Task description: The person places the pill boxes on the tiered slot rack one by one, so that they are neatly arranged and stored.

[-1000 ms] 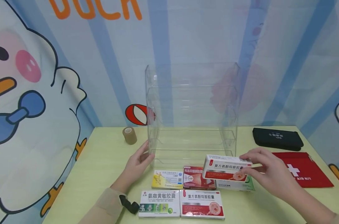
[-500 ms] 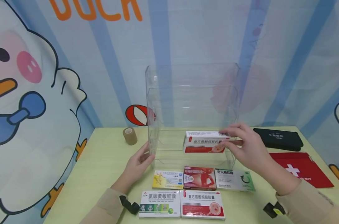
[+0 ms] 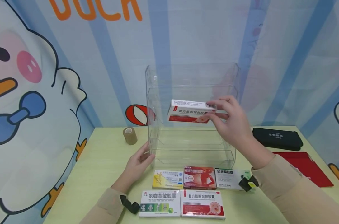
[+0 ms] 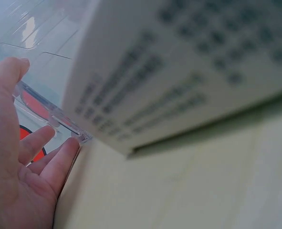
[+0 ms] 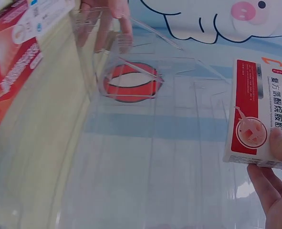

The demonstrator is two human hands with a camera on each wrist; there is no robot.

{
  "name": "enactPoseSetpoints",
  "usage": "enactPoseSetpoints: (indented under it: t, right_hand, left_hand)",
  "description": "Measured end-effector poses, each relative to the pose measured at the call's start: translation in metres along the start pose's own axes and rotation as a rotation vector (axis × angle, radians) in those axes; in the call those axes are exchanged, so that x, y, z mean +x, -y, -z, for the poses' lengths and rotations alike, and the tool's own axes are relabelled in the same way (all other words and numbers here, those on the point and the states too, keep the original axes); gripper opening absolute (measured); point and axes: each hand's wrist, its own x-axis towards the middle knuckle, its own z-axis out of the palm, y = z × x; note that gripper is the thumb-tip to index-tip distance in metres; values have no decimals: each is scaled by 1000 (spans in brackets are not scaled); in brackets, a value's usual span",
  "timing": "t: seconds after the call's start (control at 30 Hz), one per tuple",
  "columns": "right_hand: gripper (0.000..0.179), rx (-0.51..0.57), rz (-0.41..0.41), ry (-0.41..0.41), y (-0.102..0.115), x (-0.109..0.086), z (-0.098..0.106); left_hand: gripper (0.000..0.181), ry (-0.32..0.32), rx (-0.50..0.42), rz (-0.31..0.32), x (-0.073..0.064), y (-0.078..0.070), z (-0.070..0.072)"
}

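Observation:
My right hand (image 3: pixel 233 124) pinches a red-and-white medicine box (image 3: pixel 190 111) by its right end, thumb on the front and fingers behind. The box hangs slightly tilted in front of the middle tiers of a clear acrylic rack (image 3: pixel 192 150). In the right wrist view, the printed face of the same box (image 5: pixel 255 109) shows near the fingers. My left hand (image 3: pixel 137 163) grips the rack's lower left side, thumb at the front edge. Several medicine boxes lie flat before the rack: yellow-and-white (image 3: pixel 167 179), red (image 3: pixel 199 178), white-and-green (image 3: pixel 228 179), green-striped (image 3: pixel 160 203) and another red-and-white one (image 3: pixel 203 204).
A brown tape roll (image 3: pixel 129 136) stands left of the rack on the pale table (image 3: pixel 93 168). To the right lie a black pouch (image 3: pixel 278 139) and a red first aid pouch (image 3: pixel 312 168), partly hidden by the right sleeve. A cartoon duck curtain (image 3: pixel 191 37) hangs behind.
My right hand has carried the medicine box up and leftward, from above the flat boxes to the rack's middle tiers. The left hand has stayed at the rack's side.

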Motion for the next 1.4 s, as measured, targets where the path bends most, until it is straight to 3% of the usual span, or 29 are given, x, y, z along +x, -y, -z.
enactPoseSetpoints:
  t: [0.3, 0.7, 1.1, 1.4]
  right_hand:
    - [31, -11, 82, -100, 12, 45, -2]
    - [32, 45, 7, -171, 23, 101, -19]
    - [34, -26, -8, -220, 7, 120, -25]
    - [36, -98, -88, -179, 5, 128, -32]
  left_hand:
    - [69, 2, 0, 9, 1, 0, 0]
    - [69, -7, 5, -7, -1, -1, 2]
    - [69, 0, -19, -16, -1, -2, -2]
    - [69, -6, -3, -10, -1, -1, 0]
